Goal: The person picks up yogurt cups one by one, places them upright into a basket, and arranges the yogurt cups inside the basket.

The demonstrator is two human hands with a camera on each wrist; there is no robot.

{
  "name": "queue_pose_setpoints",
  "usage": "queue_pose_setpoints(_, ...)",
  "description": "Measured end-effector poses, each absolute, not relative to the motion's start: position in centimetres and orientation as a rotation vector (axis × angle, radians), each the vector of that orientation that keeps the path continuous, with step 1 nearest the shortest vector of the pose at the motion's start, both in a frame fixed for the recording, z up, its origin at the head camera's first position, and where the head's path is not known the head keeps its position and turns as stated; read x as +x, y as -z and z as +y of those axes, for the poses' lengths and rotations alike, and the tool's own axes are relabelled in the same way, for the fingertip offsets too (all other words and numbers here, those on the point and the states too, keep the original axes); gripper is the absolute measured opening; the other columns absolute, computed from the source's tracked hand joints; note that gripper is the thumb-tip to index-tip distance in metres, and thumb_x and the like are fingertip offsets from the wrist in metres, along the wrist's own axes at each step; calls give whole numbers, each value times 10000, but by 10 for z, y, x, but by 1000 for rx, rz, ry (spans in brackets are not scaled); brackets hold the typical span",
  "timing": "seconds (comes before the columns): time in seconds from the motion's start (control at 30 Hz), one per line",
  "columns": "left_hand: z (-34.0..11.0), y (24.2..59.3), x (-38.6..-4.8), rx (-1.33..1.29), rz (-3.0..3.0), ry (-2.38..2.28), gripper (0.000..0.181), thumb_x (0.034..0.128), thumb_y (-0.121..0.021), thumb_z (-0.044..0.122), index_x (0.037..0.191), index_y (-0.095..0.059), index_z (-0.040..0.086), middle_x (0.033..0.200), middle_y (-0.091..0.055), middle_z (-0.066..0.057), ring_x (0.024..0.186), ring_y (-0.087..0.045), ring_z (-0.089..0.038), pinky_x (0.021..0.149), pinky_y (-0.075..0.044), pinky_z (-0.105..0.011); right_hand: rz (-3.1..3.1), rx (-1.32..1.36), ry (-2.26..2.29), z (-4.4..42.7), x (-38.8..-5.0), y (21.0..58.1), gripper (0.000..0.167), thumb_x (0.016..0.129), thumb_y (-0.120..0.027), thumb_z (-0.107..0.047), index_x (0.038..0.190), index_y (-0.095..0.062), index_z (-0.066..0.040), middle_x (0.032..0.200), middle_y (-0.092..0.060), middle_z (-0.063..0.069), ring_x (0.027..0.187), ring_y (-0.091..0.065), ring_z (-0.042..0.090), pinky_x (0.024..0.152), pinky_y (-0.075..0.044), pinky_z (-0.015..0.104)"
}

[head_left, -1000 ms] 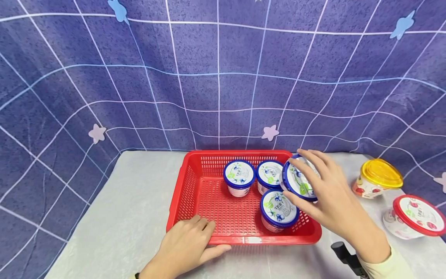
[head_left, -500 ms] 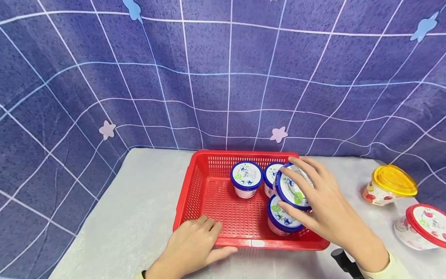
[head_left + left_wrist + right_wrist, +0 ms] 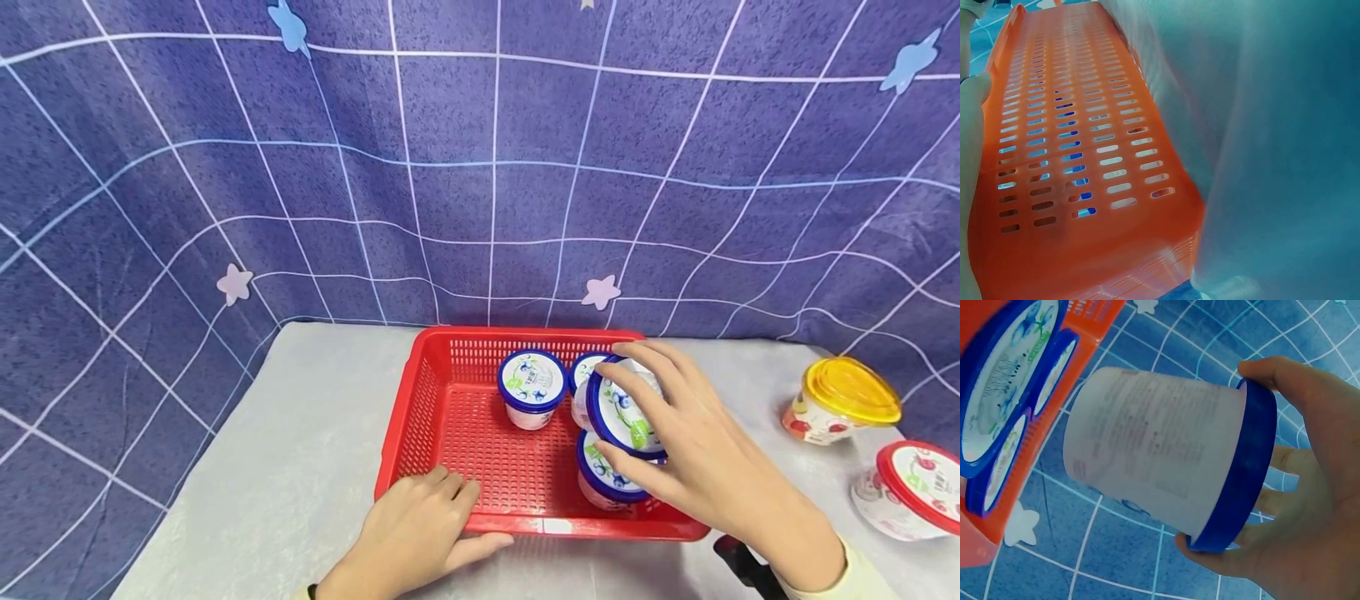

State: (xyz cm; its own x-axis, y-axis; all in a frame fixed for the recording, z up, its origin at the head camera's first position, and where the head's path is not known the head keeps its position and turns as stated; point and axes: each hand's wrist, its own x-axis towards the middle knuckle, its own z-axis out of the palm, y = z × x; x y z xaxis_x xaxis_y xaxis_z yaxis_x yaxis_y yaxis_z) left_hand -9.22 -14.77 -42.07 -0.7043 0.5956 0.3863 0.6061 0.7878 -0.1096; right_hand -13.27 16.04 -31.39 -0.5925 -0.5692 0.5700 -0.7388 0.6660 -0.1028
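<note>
My right hand [image 3: 697, 433] pinches a tub [image 3: 628, 410] by the edge of its blue lid, a white tub with blueberries printed on it. The right wrist view shows the tub [image 3: 1154, 444] tilted, thumb and fingers around the lid rim. It hangs over the right side of a red plastic basket [image 3: 547, 525], partly covering a front tub [image 3: 600, 483] and a rear tub [image 3: 583, 367]. Another blue-lidded tub [image 3: 532, 387] stands upright near the basket's middle. My left hand [image 3: 408, 529] grips the basket's front left rim, fingers inside, thumb outside.
To the right on the grey table [image 3: 247, 467] stand a yellow-lidded tub [image 3: 840, 400] and a red-lidded tub [image 3: 911, 492]. A purple curtain [image 3: 420, 200] with a grid pattern hangs behind the table.
My right hand has carried the tub left and a little nearer, from the basket's right edge to over the tubs inside. My left hand stays on the rim. The head view has shifted slightly.
</note>
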Motion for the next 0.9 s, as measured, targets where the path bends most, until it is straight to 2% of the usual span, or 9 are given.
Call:
queue_pose_setpoints(0.17, -149, 422, -93, -902, -2554, 37, 674, 922, -397, 749, 860, -687, 144, 676, -611, 13, 582, -543, -137, 490, -393, -260, -2387, 1048, -449, 155, -134, 310, 670, 891, -652, -554, 1409, -522, -150, 1446, -460, 80, 1348, -388, 278, 1104, -310, 437)
queue_pose_setpoints(0.43, -150, 422, -94, -904, -2551, 23, 670, 924, -394, 747, 871, -689, 147, 683, -615, 9, 580, -550, -140, 487, -392, -254, -2367, 1132, -455, 143, -136, 307, 670, 871, -704, -507, 1398, -527, -133, 1412, -473, 71, 1319, -409, 256, 1055, -363, 444)
queue_pose_setpoints(0.63, -150, 422, -93, -919, -2526, 17, 671, 930, -400, 735, 911, -711, 140, 715, -644, -1, 596, -574, -149, 504, -433, -260, -2355, 1211, -436, 134, -135, 306, 640, 866, -723, -487, 1407, -538, -200, 1421, -462, 76, 1324, -406, 260, 1038, -387, 473)
queue_pose_setpoints(0.9, -148, 423, -94, -928, -2484, 32, 633, 928, -415, 729, 814, -647, 151, 653, -577, 17, 560, -539, -148, 472, -380, -256, -2427, 1207, -354, 125, -130, 306, 648, 880, -675, -538, 1452, -500, -290, 1457, -444, 48, 1350, -389, 245, 1038, -404, 485)
